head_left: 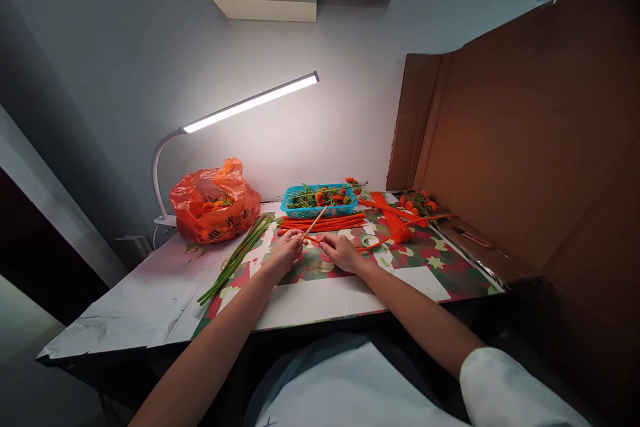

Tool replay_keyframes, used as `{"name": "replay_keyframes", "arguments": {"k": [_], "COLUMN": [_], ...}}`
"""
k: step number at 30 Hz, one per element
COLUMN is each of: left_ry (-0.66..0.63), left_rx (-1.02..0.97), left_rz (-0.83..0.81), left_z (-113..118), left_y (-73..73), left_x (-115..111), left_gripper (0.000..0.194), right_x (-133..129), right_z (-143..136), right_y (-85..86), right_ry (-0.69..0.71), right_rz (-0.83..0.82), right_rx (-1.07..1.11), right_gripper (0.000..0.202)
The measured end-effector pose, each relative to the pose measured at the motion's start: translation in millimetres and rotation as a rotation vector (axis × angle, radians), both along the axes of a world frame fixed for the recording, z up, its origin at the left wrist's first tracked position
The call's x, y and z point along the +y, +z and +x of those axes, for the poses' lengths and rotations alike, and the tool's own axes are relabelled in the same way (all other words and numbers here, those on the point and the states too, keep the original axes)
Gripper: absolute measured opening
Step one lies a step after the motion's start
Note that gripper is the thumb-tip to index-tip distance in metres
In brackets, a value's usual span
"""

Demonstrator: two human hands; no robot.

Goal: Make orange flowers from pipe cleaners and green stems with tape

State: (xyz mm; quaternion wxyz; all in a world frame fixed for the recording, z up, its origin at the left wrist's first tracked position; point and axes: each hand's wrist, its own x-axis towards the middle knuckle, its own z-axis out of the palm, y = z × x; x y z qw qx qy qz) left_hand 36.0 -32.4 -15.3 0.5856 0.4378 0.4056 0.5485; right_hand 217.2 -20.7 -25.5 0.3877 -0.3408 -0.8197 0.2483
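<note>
My left hand (289,251) is closed round the lower end of a thin pale stick (316,219), which slants up to the right. My right hand (339,250), a little to the right, pinches an orange-red fuzzy strip (311,239) that reaches across to the stick at my left fingers. The strip's other end seems to run out to the right of my right hand. Behind my hands lies a row of orange-red strips (330,221). A blue basket (320,211) of orange flowers and green stems stands behind that row.
An orange plastic bag (215,203) with flowers stands at the back left, beside a lit lamp (253,102). Green stems (235,260) lie left of my hands. More orange strips (385,210), flowers (419,203) and a tape roll (370,240) are rightward. A cardboard wall (525,120) borders the right.
</note>
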Motion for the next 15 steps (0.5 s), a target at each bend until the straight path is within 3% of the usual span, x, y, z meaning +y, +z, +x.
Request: {"name": "replay_keyframes", "arguments": {"k": [6, 15], "left_ry": [-0.043, -0.057], "left_rx": [-0.031, -0.042], "left_rz": [-0.049, 0.048], "left_z": [2.8, 4.3], "left_y": [0.6, 1.2], "left_x": [0.7, -2.8], "left_gripper": [0.018, 0.035], "right_x": [0.6, 1.5], "right_z": [-0.3, -0.1], "right_y": [0.0, -0.8], "right_ry": [-0.029, -0.017], "right_rz": [-0.006, 0.005], "right_rx": [-0.016, -0.025], "right_gripper": [0.019, 0.02]}}
